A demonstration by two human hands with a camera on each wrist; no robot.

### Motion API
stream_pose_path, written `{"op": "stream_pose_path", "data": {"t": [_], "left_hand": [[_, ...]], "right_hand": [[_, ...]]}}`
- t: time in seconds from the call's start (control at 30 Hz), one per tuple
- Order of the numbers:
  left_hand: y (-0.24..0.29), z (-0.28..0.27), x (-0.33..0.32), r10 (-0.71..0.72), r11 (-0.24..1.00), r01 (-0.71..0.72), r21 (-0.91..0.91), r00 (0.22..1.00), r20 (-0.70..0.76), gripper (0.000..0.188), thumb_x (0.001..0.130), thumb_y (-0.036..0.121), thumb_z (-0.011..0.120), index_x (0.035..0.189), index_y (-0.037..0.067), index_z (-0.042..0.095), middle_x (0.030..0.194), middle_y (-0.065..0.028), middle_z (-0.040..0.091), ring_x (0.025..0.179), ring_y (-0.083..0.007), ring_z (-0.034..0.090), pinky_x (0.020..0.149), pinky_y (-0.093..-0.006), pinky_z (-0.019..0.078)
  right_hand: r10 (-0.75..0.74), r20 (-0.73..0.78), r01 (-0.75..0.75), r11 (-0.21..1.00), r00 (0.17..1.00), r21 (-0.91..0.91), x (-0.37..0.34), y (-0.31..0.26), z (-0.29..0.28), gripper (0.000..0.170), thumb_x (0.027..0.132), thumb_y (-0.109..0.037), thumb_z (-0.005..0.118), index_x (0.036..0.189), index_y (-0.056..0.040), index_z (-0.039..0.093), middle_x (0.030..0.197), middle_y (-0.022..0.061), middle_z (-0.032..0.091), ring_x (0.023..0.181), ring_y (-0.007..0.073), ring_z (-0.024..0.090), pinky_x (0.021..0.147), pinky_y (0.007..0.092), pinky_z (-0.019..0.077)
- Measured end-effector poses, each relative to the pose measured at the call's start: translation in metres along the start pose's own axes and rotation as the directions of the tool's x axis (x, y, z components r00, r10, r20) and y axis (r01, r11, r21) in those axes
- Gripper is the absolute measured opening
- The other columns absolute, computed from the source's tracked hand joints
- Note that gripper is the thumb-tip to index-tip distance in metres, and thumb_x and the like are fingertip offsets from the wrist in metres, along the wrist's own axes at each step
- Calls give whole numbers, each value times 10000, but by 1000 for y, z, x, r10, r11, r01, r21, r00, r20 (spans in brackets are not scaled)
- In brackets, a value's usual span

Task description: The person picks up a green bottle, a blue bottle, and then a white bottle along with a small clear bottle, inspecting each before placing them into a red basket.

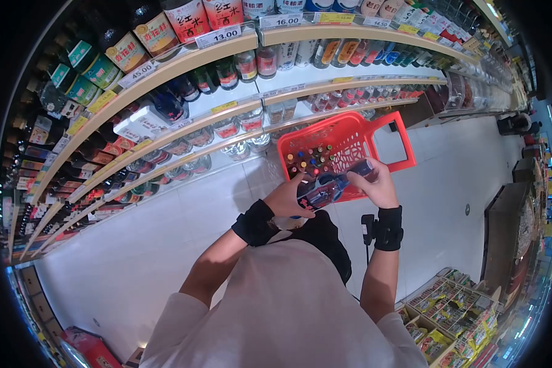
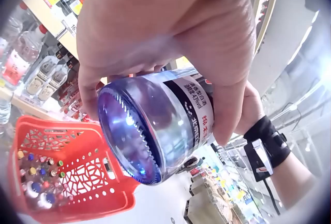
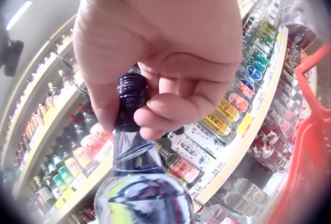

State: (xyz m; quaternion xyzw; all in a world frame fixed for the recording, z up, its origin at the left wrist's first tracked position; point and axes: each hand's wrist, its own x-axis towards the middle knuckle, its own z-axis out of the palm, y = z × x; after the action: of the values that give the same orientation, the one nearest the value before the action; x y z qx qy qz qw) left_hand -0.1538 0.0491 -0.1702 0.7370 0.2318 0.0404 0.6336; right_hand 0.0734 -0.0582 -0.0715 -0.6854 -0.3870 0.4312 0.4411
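Note:
A bluish glass liquor bottle [image 1: 324, 189] with a dark cap lies tilted between both hands in the head view. My left hand [image 1: 286, 197] grips its body near the base, thumb and fingers on opposite sides. In the left wrist view the bottle's ridged bottom [image 2: 128, 135] faces the camera, and part of its black and white label [image 2: 191, 111] shows beside the thumb. My right hand [image 1: 377, 186] pinches the neck just below and around the dark cap [image 3: 131, 95], as the right wrist view shows.
A red plastic shopping basket [image 1: 363, 122] stands just beyond the hands, with several capped bottles [image 1: 310, 158] inside. Shelves of bottles with price tags [image 1: 219, 36] curve along the far and left sides. Packaged goods in bins [image 1: 441, 313] are at the lower right.

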Motion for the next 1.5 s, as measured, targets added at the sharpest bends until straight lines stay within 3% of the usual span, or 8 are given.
{"op": "stream_pose_path", "data": {"t": [0.2, 0.3, 0.4, 0.5, 0.6, 0.73, 1.03, 1.5], "left_hand": [[-31, 0, 28, 190, 973, -208, -100, 967, -168, 795, 692, 256, 833, 1325, 31, 408, 1247, -167, 540, 1213, -250, 505, 1016, -343, 399], [-35, -18, 31, 20, 972, -108, -209, 924, -383, 543, 800, 220, 752, 1242, 36, 496, 1183, -122, 588, 1138, -204, 557, 970, -315, 427], [-67, -32, 25, -91, 920, -116, -374, 867, -490, 328, 886, 219, 662, 1119, 2, 580, 970, -49, 632, 908, -126, 603, 828, -251, 454], [-77, -33, 13, -151, 910, -123, -396, 791, -593, 254, 940, 259, 588, 887, 14, 629, 673, 22, 549, 572, -67, 504, 552, -197, 386], [-72, -23, 2, -417, 842, 51, -538, 695, -586, 370, 962, 336, 544, 698, 78, 563, 542, 50, 419, 422, -50, 332, 417, -220, 238], [-80, -6, -6, -558, 663, 6, -748, 670, -490, 453, 963, 371, 540, 597, 153, 385, 504, 40, 380, 374, -58, 282, 373, -233, 189], [-101, 16, -7, -649, 574, 45, -817, 634, -421, 397, 984, 352, 494, 659, 133, 435, 509, 46, 355, 392, -54, 273, 385, -235, 195], [-146, 47, -1, -730, 620, 251, -744, 533, -428, 355, 966, 300, 537, 670, 111, 494, 559, 66, 388, 451, -23, 291, 414, -215, 212]], "right_hand": [[-171, -149, 139, 969, 974, -203, 14, 19, 6, 213, 762, -132, 771, 838, -3, 621, 711, 27, 643, 626, 74, 599, 580, 237, 484], [-258, -175, 170, 899, 950, -404, 29, 32, -3, 248, 718, -149, 790, 797, 7, 614, 685, 83, 650, 601, 145, 630, 580, 281, 501], [-203, -175, 92, 863, 963, -497, 41, 39, -17, 264, 695, -155, 791, 798, 11, 614, 681, 129, 649, 607, 235, 658, 596, 317, 512], [-138, -191, 10, 835, 972, -551, 59, 63, -31, 283, 691, -181, 788, 819, 14, 627, 711, 156, 663, 645, 303, 671, 619, 346, 525], [-143, -196, 6, 821, 970, -571, 72, 94, -41, 326, 684, -232, 789, 835, 13, 636, 740, 173, 674, 693, 328, 679, 650, 381, 535], [-21, -215, -121, 771, 976, -625, 85, 141, -46, 375, 670, -276, 790, 866, 9, 644, 761, 194, 676, 751, 357, 678, 697, 422, 536], [171, -195, -259, 690, 966, -675, 100, 214, -31, 380, 678, -278, 780, 886, 0, 625, 811, 206, 681, 813, 386, 668, 751, 452, 531], [391, -122, -343, 569, 912, -747, 116, 322, 5, 446, 717, -349, 741, 937, 4, 578, 854, 190, 685, 831, 362, 675, 767, 453, 533]]}}
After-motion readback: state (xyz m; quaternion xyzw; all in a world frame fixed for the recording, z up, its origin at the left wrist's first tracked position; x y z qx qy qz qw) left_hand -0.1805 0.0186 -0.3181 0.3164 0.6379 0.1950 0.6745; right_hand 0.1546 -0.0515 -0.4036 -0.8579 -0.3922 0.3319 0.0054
